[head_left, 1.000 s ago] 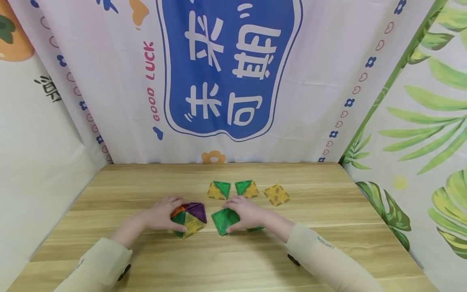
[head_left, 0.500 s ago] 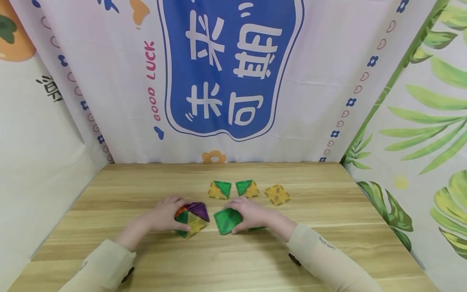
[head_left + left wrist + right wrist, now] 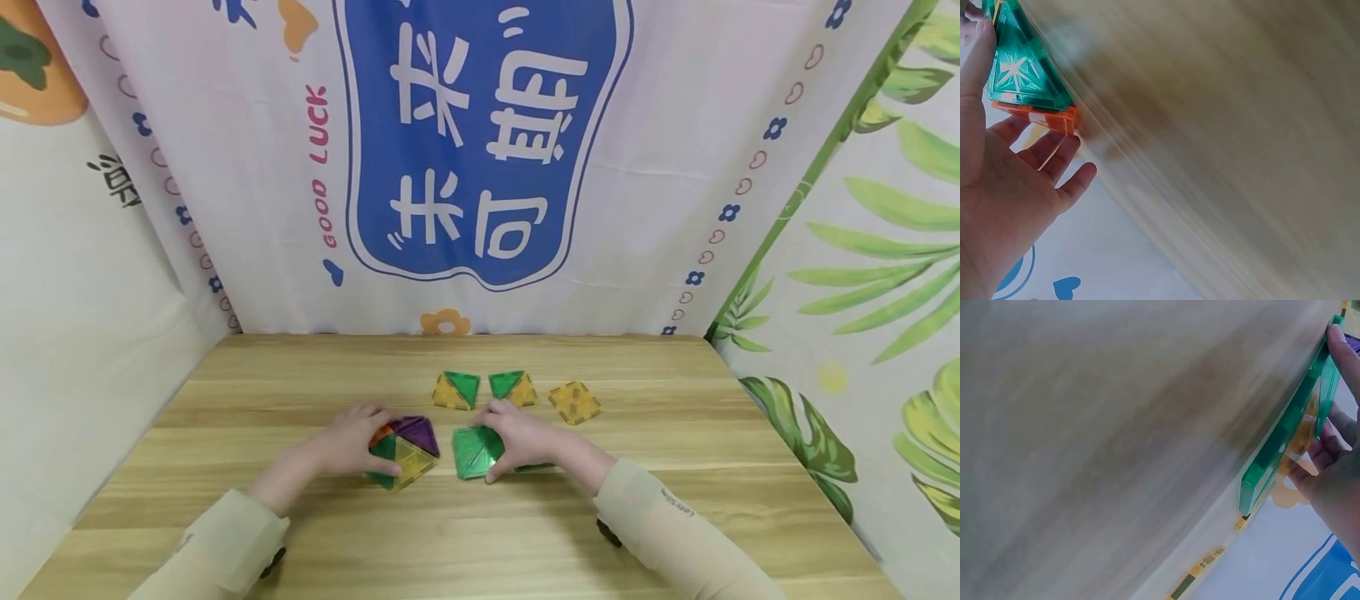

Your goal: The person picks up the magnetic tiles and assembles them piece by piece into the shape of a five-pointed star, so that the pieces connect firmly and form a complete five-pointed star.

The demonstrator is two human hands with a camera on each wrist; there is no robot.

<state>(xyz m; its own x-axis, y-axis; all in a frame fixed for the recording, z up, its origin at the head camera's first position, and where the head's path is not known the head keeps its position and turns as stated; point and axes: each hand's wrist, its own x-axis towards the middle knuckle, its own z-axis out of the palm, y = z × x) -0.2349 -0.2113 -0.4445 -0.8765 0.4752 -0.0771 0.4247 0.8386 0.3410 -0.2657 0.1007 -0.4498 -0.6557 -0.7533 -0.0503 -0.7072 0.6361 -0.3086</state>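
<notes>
My left hand (image 3: pixel 348 446) holds a cluster of translucent magnetic tiles, fingers at its far side and thumb at its near side. A yellow triangle (image 3: pixel 412 462), a purple part (image 3: pixel 418 435), a green triangle (image 3: pixel 1019 69) and an orange triangle (image 3: pixel 1038 115) make up the cluster. My right hand (image 3: pixel 525 437) pinches a green magnetic tile piece (image 3: pixel 474 454) with a diagonal seam, just right of the cluster and apart from it. Another green tile (image 3: pixel 534 468) lies partly hidden under this hand. The long green tile edge (image 3: pixel 1279 444) shows in the right wrist view.
Behind the hands lie two flat green-and-yellow tile pairs, the left pair (image 3: pixel 456 390) and the right pair (image 3: pixel 514 388). A yellow diamond of tiles (image 3: pixel 576 402) lies farther right. The wooden table (image 3: pixel 420 550) ends at a printed cloth (image 3: pixel 660 167).
The green piece in my right hand has turned from a diamond to a squarer position and slid slightly right. My left hand keeps its hold on the cluster. The head view has shifted a little.
</notes>
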